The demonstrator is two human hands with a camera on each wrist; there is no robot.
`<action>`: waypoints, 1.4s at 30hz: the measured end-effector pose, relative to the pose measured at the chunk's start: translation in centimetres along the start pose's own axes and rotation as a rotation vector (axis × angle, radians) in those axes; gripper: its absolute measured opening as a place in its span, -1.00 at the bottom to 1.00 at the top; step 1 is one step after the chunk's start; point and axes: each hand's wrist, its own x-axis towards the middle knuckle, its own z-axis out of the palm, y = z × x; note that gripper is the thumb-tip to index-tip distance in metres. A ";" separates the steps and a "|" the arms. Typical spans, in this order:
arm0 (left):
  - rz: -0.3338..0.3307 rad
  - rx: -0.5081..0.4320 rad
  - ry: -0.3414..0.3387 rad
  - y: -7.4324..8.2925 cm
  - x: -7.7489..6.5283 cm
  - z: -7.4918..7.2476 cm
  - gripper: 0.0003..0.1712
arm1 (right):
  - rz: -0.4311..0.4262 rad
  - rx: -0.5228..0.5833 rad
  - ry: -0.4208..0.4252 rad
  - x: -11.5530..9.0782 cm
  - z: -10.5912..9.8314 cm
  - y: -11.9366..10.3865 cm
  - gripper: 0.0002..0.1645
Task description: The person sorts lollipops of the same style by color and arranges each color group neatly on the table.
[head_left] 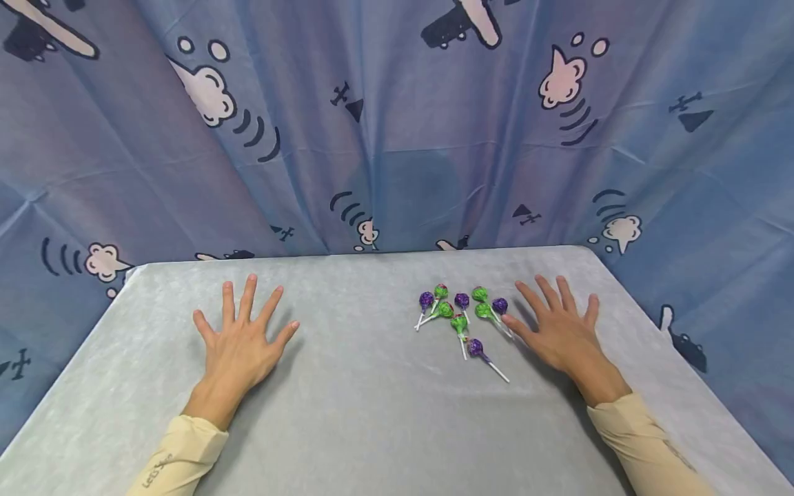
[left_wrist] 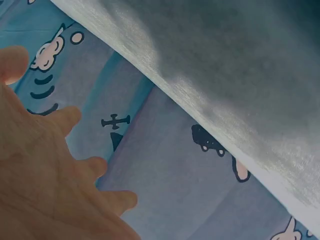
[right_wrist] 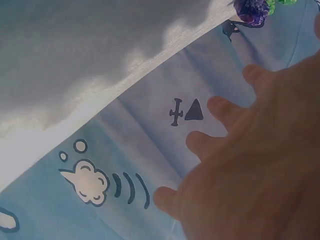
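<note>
Several lollipops with green wrappers [head_left: 459, 324] and purple wrappers [head_left: 475, 348] lie in a loose group right of the table's middle, their white sticks pointing mostly toward the front. My right hand [head_left: 561, 334] is spread palm down just right of them, its thumb tip close to the sticks of the nearest ones. On the left side my left hand [head_left: 238, 351] is likewise spread, palm down, well apart from the candy. Both hands hold nothing. In the right wrist view a purple lollipop head [right_wrist: 251, 11] shows at the top edge, beyond the spread fingers.
A whitish cloth covers the table [head_left: 347, 413]. Behind it and along both sides hangs a blue curtain [head_left: 409, 186] with cartoon prints, close to the table's far edge. Cream sleeves [head_left: 186, 448] cover both forearms.
</note>
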 end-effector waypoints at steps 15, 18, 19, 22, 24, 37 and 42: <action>0.180 -0.001 -0.053 1.6 0.9 -0.2 -0.30 | -0.176 0.060 0.181 0.8 -2.3 -0.2 -0.30; 0.259 -0.021 -0.090 3.4 2.1 -0.3 -0.32 | -0.199 0.073 0.134 1.8 -3.9 -0.6 -0.39; 0.282 -0.031 -0.096 4.2 2.6 -0.4 -0.33 | -0.202 0.082 0.110 2.1 -4.4 -0.9 -0.41; 0.347 -0.090 -0.120 6.8 3.9 -0.3 -0.35 | -0.186 0.143 0.025 3.0 -5.3 -1.7 -0.48; 0.392 -0.149 -0.163 8.7 4.5 -0.1 -0.35 | -0.171 0.185 -0.027 3.3 -5.1 -2.2 -0.52; 0.452 -0.276 -0.222 12.9 5.7 1.1 -0.40 | -0.245 0.205 -0.074 3.9 -2.5 -3.3 -0.64; 0.570 -0.200 -0.237 14.9 6.6 1.5 -0.46 | -0.251 0.188 -0.110 3.9 -1.6 -3.1 -0.66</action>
